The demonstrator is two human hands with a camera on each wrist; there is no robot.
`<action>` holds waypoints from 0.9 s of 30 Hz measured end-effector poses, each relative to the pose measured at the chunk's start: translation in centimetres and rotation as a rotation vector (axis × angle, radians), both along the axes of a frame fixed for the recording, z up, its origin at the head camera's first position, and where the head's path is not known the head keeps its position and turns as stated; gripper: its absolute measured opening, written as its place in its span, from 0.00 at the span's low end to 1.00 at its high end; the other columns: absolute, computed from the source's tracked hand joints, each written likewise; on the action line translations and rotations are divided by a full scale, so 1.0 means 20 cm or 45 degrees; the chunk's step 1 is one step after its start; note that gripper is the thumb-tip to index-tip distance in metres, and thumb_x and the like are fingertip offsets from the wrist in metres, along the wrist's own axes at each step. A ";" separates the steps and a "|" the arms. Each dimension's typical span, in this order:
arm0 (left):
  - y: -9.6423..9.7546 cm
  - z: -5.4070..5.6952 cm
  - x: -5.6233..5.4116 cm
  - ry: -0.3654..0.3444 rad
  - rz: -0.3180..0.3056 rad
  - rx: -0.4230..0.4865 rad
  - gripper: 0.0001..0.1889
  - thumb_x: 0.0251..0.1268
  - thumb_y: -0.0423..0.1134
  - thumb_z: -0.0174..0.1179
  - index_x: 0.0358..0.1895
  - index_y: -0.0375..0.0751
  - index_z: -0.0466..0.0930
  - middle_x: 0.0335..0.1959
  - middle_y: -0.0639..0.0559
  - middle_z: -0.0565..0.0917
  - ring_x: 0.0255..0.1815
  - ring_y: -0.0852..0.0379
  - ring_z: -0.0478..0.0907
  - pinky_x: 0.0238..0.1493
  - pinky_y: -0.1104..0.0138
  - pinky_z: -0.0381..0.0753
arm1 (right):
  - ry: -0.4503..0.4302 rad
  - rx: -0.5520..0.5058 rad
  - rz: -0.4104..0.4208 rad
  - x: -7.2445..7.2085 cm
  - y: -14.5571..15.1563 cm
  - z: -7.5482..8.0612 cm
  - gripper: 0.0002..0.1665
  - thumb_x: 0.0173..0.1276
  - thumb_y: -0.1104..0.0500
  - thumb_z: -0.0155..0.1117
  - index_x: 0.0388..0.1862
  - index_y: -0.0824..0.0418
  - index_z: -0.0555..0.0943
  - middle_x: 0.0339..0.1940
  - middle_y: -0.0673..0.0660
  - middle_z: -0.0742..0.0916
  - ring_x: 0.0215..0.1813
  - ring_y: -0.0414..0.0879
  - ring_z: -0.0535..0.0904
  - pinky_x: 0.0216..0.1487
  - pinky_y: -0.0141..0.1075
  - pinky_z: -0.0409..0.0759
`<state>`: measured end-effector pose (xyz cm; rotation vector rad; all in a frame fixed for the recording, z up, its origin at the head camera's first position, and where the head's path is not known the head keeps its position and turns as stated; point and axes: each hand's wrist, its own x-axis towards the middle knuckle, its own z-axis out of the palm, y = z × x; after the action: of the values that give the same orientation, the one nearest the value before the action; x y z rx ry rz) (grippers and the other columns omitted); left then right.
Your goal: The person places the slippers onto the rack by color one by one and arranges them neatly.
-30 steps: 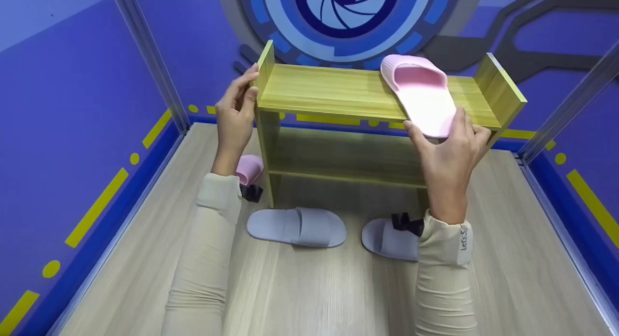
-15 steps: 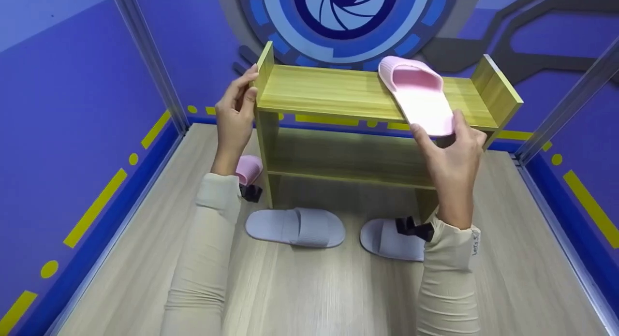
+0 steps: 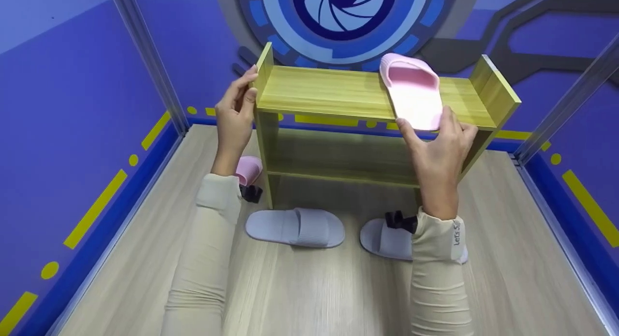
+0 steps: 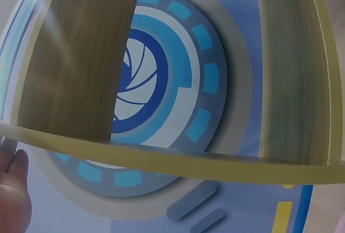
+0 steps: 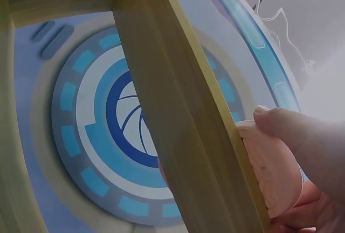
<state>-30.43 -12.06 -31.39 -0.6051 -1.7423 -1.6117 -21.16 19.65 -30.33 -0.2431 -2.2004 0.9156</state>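
Note:
A pink slide slipper (image 3: 415, 96) lies toe-first over the top board of the yellow-green wooden shoe rack (image 3: 329, 87), its heel jutting past the front edge. My right hand (image 3: 440, 157) pinches that heel between thumb and fingers. In the right wrist view, the slipper's underside (image 5: 275, 171) shows beside the board, with the right hand (image 5: 302, 163) around its end. At the rack's left end, my left hand (image 3: 236, 111) rests its fingers against the outside of the side panel. Only part of the left hand (image 4: 13, 190) shows in the left wrist view, touching that panel.
Another pink slipper (image 3: 249, 169) is on the floor left of the rack, partly behind the left wrist. One grey slipper (image 3: 296, 227) lies in front; a second grey slipper (image 3: 387, 241) is partly covered by the right forearm. Blue walls (image 3: 72, 109) enclose the floor.
The right hand let its grip shift on the heel, then moved left and slightly up. The pink slipper has turned straighter and slid a little farther onto the board. The left hand stays put.

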 end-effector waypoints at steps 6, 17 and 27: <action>0.01 0.00 0.00 0.015 0.014 -0.019 0.16 0.70 0.35 0.54 0.57 0.33 0.77 0.63 0.46 0.77 0.66 0.58 0.73 0.63 0.65 0.74 | -0.025 0.024 0.001 0.00 0.00 0.00 0.51 0.53 0.36 0.71 0.68 0.65 0.70 0.64 0.61 0.79 0.55 0.55 0.63 0.58 0.45 0.62; 0.00 0.00 0.01 0.010 0.002 -0.071 0.17 0.72 0.35 0.53 0.60 0.34 0.75 0.66 0.47 0.75 0.68 0.58 0.71 0.66 0.66 0.71 | -0.004 0.002 0.077 0.03 0.03 -0.01 0.49 0.55 0.41 0.73 0.68 0.66 0.69 0.65 0.62 0.78 0.54 0.56 0.65 0.58 0.46 0.68; -0.10 -0.07 0.03 -0.186 0.072 -0.330 0.28 0.73 0.38 0.51 0.74 0.47 0.58 0.74 0.52 0.64 0.74 0.57 0.60 0.75 0.64 0.56 | 0.071 -0.025 0.137 0.05 0.09 -0.02 0.48 0.56 0.40 0.71 0.69 0.63 0.69 0.63 0.62 0.80 0.55 0.53 0.65 0.56 0.46 0.67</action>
<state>-29.80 -14.09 -32.83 -0.5636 -2.0777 -1.4328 -20.07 21.50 -30.77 -0.1083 -2.1710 0.9912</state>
